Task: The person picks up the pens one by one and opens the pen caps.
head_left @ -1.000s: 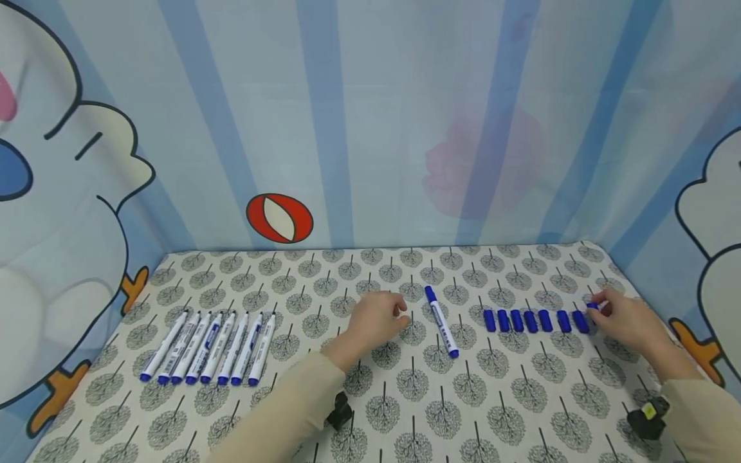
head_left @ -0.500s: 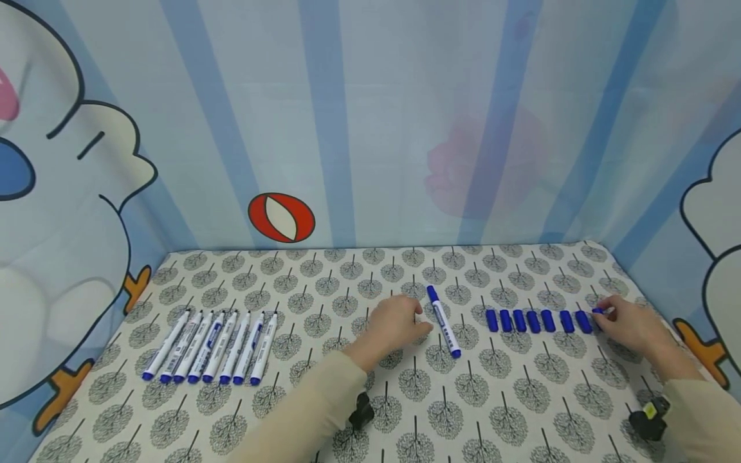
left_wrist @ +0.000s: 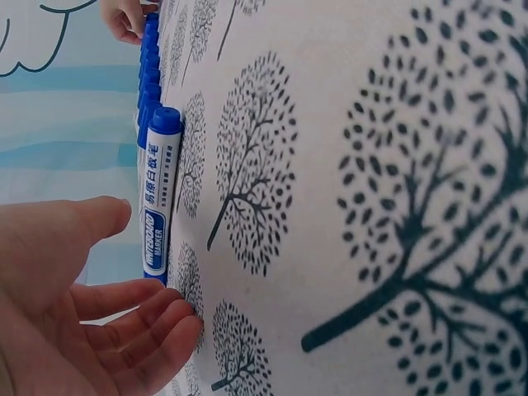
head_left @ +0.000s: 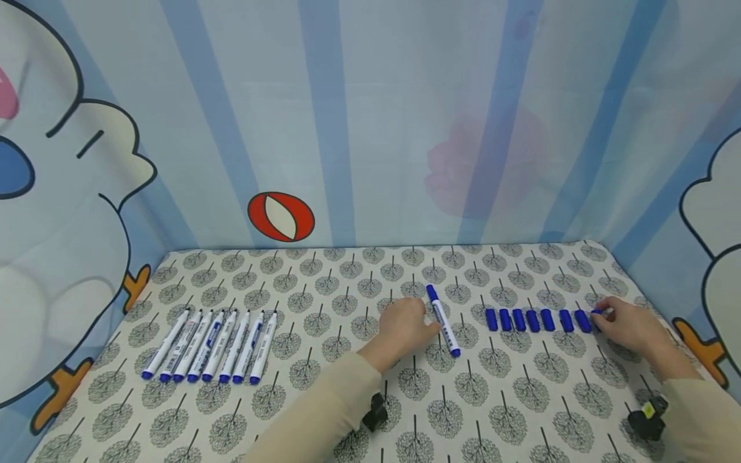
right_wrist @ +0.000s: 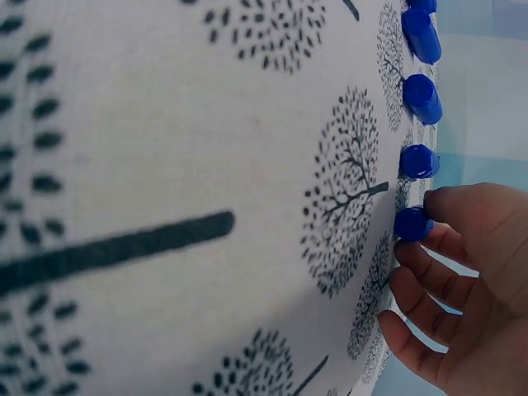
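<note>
A capped whiteboard marker [head_left: 443, 325] with a white barrel and blue cap lies on the cloth, middle of the head view. Just left of it my left hand [head_left: 405, 325] reaches with thumb and fingers apart; in the left wrist view the fingertips overlap the lower end of the marker [left_wrist: 161, 198], and no grip shows. My right hand [head_left: 630, 326] is at the right end of a row of blue marker caps [head_left: 533, 321]. Between its thumb and forefinger it pinches the last blue cap [right_wrist: 413, 223], partly hidden in the head view.
Several uncapped whiteboard markers [head_left: 211, 346] lie side by side at the left, tips pointing away. A tree-patterned cloth [head_left: 347, 283] covers the table. Behind it hangs a striped cartoon curtain [head_left: 382, 128]. Each wrist wears a black device [head_left: 376, 412].
My left hand has moved right to the capped marker, its fingers coming close to the barrel. The right hand stays at the last cap, which has shifted slightly. The other markers lie as before.
</note>
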### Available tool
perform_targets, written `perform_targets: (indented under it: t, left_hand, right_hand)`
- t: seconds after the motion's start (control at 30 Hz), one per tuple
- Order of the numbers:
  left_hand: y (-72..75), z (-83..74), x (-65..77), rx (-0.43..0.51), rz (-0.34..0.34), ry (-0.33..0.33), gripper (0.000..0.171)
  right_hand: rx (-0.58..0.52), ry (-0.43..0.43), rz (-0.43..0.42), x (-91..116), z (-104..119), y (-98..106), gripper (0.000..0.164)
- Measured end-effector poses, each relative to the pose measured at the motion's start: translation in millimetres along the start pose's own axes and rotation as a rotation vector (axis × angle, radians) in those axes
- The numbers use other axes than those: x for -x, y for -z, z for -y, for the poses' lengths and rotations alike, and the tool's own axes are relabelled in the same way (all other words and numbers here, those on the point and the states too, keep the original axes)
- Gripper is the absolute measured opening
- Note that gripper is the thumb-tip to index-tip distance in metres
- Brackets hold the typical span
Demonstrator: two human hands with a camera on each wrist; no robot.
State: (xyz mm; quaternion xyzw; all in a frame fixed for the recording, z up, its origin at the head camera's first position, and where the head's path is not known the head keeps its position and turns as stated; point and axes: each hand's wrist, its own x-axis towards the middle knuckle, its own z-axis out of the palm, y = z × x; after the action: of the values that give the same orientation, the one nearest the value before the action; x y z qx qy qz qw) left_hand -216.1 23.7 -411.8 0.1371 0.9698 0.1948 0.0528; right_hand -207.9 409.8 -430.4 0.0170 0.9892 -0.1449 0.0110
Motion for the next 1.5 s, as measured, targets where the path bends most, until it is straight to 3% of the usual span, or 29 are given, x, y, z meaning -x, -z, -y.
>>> perform_targets:
  t: [0.27, 0.5, 0.83, 1.13, 1.23, 1.37, 1.5]
  left_hand:
    - [-3.1, -2.8, -3.5, -0.021, -0.022, 0.016, 0.044]
    - [-9.7, -10.3, -7.9, -0.034, -0.034, 0.062, 0.055]
    - [-13.8, -20.2, -11.9, -0.149, -0.062, 0.110, 0.057]
    - [-14.5, -26.6, -14.6, -0.132, -0.043, 0.122, 0.067]
    - [-13.3, -29.8, -14.0, -0.123, -0.024, 0.118, 0.071]
    - [-13.0, -31.4, -13.8, -0.106, -0.006, 0.123, 0.075]
    - [-13.1, -29.1, -14.4, -0.091, 0.001, 0.109, 0.062]
  right_hand:
    - [0.003, -0.017, -0.025, -1, -1, 0, 0.037]
    - [-0.007, -0.072, -0.148, 0, 4, -1, 0.043]
    - [-0.016, -0.031, -0.253, -2, 19, 5, 0.041]
    - [-0.018, 0.056, -0.283, -3, 36, 7, 0.037]
    - [-0.033, 0.081, -0.281, -10, 33, 2, 0.037]
    - [-0.013, 0.086, -0.311, -31, 7, -20, 0.043]
    - [-0.002, 0.095, -0.328, -47, -11, -35, 0.050]
